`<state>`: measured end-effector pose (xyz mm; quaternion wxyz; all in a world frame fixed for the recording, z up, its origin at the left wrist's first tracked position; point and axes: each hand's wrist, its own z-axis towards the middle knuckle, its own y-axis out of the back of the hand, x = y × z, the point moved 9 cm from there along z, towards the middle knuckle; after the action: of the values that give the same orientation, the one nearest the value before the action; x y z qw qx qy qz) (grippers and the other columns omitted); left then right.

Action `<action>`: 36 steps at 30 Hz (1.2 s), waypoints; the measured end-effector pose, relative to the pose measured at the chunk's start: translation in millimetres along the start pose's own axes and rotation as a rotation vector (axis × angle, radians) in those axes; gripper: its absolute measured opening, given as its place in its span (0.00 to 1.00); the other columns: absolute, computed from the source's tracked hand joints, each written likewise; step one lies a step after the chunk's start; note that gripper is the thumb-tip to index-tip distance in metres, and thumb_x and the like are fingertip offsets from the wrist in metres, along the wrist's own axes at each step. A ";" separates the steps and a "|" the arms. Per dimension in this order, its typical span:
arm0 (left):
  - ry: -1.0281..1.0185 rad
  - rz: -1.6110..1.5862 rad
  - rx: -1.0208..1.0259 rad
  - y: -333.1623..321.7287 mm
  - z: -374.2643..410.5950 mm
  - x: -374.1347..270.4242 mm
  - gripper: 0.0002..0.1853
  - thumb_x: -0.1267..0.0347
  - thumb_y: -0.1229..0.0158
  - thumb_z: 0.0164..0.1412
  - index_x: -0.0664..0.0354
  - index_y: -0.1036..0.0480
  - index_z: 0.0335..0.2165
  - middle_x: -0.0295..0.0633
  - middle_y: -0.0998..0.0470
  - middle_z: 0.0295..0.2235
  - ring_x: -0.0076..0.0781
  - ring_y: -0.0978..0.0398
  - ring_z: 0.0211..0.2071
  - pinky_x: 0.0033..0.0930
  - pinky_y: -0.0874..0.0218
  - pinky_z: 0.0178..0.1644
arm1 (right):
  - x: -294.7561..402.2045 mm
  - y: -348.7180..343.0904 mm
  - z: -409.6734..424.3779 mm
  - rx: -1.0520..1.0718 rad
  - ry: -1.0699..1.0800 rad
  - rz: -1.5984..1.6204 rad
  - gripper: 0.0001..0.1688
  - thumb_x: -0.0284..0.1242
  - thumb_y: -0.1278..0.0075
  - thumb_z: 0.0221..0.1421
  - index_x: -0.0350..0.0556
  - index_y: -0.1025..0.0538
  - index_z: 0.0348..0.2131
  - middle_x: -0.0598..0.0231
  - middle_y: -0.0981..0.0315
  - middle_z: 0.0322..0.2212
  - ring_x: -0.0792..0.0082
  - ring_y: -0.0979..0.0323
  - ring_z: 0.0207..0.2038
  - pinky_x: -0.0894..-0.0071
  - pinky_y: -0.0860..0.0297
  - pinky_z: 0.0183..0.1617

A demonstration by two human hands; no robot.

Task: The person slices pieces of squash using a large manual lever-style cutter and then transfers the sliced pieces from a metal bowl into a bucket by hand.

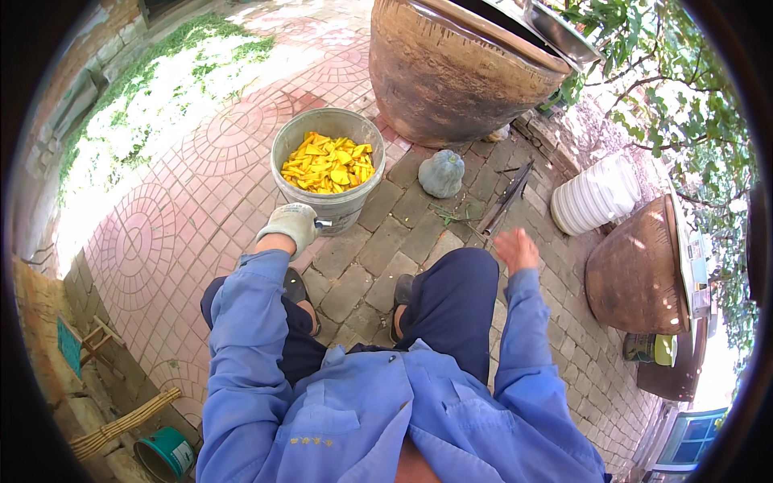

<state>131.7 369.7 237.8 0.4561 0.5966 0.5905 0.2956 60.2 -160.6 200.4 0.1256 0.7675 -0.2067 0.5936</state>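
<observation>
My left hand [291, 224], in a pale work glove, is curled around a small tool [323, 223]. Only its short shiny end shows past the fingers, so its kind is hidden. Just beyond the glove stands a grey plastic bucket [350, 206], upright and part-filled with cut yellow-orange pumpkin pieces [329, 162]. My right hand [517, 249] is bare and raised in the air beyond my right knee. Nothing shows in it; its fingers are extended and slightly blurred. A whole grey-green pumpkin [442, 174] rests on the bricks to the right of the bucket.
A large brown earthenware vat [459, 72] stands behind the pumpkin. Dark metal strips [506, 199] lie on the brick paving. Stacked white buckets [595, 193] and another earthenware vat [634, 265] are at right. Cut greens [157, 90] cover sunlit tiles at left; a green pail [166, 454] sits lower left.
</observation>
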 end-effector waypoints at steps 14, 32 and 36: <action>-0.108 0.020 -0.273 -27.8 3.1 3.2 0.20 0.63 0.42 0.59 0.57 0.27 0.49 0.49 0.24 0.43 0.47 0.26 0.48 0.46 0.35 0.51 | -81.5 -284.5 -1.9 0.556 -0.447 -0.363 0.26 0.39 0.46 0.63 0.43 0.32 0.54 0.54 0.25 0.43 0.57 0.20 0.39 0.60 0.24 0.38; -0.408 -0.546 0.221 -96.5 77.3 -62.0 0.21 0.63 0.40 0.53 0.61 0.25 0.45 0.51 0.25 0.41 0.47 0.25 0.44 0.44 0.32 0.49 | -112.7 -335.3 0.3 0.835 -0.690 -0.219 0.34 0.29 0.48 0.63 0.35 0.41 0.63 0.55 0.29 0.49 0.68 0.25 0.47 0.71 0.30 0.50; -0.408 -0.567 0.357 -92.9 84.5 -75.7 0.19 0.67 0.47 0.56 0.61 0.25 0.46 0.47 0.25 0.39 0.42 0.25 0.45 0.41 0.33 0.49 | -116.9 -349.9 14.2 0.783 -0.705 -0.188 0.36 0.28 0.45 0.60 0.32 0.41 0.61 0.53 0.25 0.45 0.66 0.25 0.47 0.70 0.30 0.48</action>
<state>157.0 268.9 134.3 0.5166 0.5262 0.6713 -0.0741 211.1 161.8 102.5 -0.1943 0.9251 0.0702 0.3187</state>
